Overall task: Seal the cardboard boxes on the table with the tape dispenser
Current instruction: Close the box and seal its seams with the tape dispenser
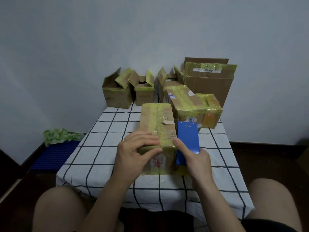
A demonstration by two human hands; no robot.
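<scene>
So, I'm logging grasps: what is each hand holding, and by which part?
The left hand grips the nearest cardboard box at its near top edge; the right hand holds the blue tape dispenser by its near end.

Both bare forearms reach in from 6 o'clock and converge. The left hand (137, 148) lies palm-down, fingers curled over the near top edge of the box (157, 118), thumb against its front face. At its 3 o'clock, the right hand (195, 158) grips the blue tape dispenser (188, 134), thumb stretched toward 11 o'clock.
</scene>
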